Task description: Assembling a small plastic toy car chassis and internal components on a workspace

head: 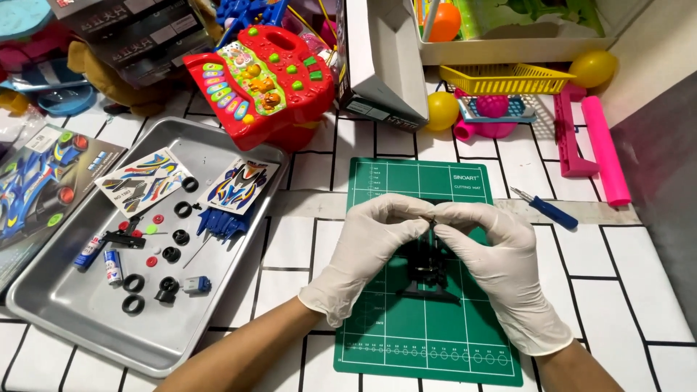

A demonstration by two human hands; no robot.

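- At the left edge of the frame a blue model-car box [40, 181] lies on the tabletop [653, 290].
- Just right of it, a metal tray [87, 305] carries sticker sheets [145, 181], black tyres [133, 293], a small motor [196, 284] and blue plastic parts [221, 221].
- At upper centre-left a red toy keyboard [261, 76] rests past the tray.
- In the lower centre lies a green cutting mat [428, 341].
- The gloved left hand [367, 250] pinches a tiny dark part [433, 218] at its fingertips, above a black chassis piece [427, 272] on the mat.
- The gloved right hand [501, 261] pinches the same part from the other side.
- Right of the mat lies a blue screwdriver [544, 208]; pink tubes [606, 149] sit at upper right.
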